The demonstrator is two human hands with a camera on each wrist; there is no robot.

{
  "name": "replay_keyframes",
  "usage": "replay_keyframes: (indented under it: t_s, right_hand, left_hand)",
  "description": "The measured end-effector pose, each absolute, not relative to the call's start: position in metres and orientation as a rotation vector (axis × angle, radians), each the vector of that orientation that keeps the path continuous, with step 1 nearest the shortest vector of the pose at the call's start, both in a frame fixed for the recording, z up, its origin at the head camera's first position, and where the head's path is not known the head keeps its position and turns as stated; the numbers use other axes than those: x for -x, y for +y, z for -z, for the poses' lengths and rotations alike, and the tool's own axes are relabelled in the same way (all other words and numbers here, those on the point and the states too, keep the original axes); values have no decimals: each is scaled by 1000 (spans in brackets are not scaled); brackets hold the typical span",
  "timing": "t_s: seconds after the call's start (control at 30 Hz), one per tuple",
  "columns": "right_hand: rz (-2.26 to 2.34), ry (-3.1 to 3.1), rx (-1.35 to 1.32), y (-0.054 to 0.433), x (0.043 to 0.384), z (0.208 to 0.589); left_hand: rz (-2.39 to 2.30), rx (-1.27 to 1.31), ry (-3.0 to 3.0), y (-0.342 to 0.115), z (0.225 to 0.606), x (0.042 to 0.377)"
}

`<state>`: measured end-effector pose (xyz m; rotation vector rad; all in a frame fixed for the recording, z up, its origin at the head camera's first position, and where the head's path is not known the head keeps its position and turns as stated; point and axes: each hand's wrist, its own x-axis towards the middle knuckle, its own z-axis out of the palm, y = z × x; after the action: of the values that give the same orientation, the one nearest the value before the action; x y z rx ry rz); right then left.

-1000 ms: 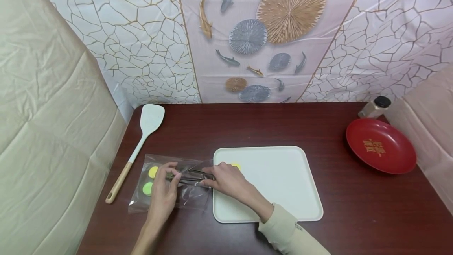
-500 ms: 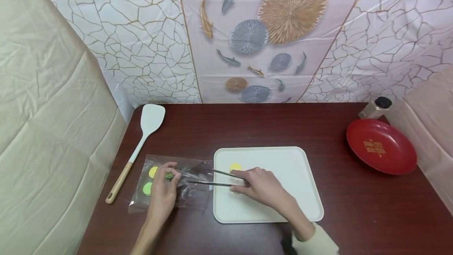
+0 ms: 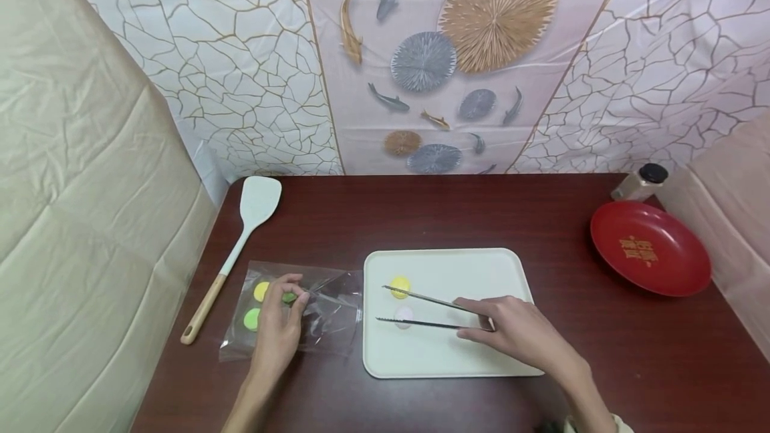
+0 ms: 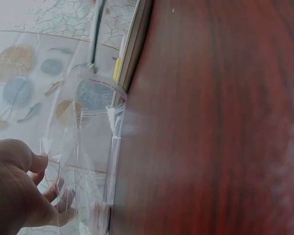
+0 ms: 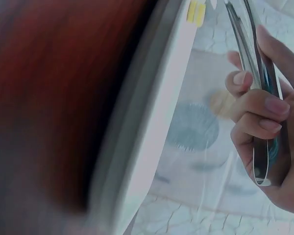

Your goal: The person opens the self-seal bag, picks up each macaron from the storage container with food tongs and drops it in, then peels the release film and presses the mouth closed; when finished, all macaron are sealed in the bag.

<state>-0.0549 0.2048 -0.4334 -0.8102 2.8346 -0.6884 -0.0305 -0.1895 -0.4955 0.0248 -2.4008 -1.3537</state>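
My left hand (image 3: 278,316) pinches the upper film of a clear zip bag (image 3: 337,333), holding its mouth raised toward the tray. Inside lie a yellow macaron (image 3: 261,291), a light green macaron (image 3: 251,319) and a darker green one (image 3: 289,297), partly hidden by the fingers. My right hand (image 3: 517,329) grips metal tongs (image 3: 439,301) above the white tray (image 3: 481,272). The tongs' arms are spread, with nothing visible held between their tips. Beneath or beside the tips, a yellow macaron (image 3: 400,287) and a pale macaron (image 3: 404,317) sit on the tray.
A white spatula (image 3: 243,239) with a wooden handle lies at the table's left. At the right is a red plate (image 3: 650,249) with gold characters, and behind it a black-capped jar (image 3: 640,182). Patterned cloth (image 3: 252,85) hangs along the back edge.
My right hand has drawn the tongs out of the bag and rightward over the tray, and their arms have spread. A pale macaron now shows on the tray. My left hand has stayed put.
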Motion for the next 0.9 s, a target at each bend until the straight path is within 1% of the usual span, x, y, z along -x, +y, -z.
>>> replay_keyframes:
  t_s: [0.07, 0.1, 0.2, 0.57, 0.77, 0.9]
  right_hand:
    - [679, 2818, 780, 213, 52, 436]
    - [669, 2812, 765, 216, 51, 437]
    - [644, 2807, 742, 225, 49, 441]
    - [573, 2786, 686, 243, 49, 450]
    - [591, 2776, 716, 245, 49, 453]
    - [615, 2787, 788, 245, 50, 455]
  left_hand:
    - [1351, -17, -2395, -189, 497, 31]
    - [1349, -21, -2396, -187, 490, 30]
    - [1344, 8, -2370, -188, 496, 31]
    - [1342, -61, -2443, -185, 488, 30]
    - [1350, -69, -2451, -184, 487, 30]
    - [1337, -70, -2454, -183, 488, 29]
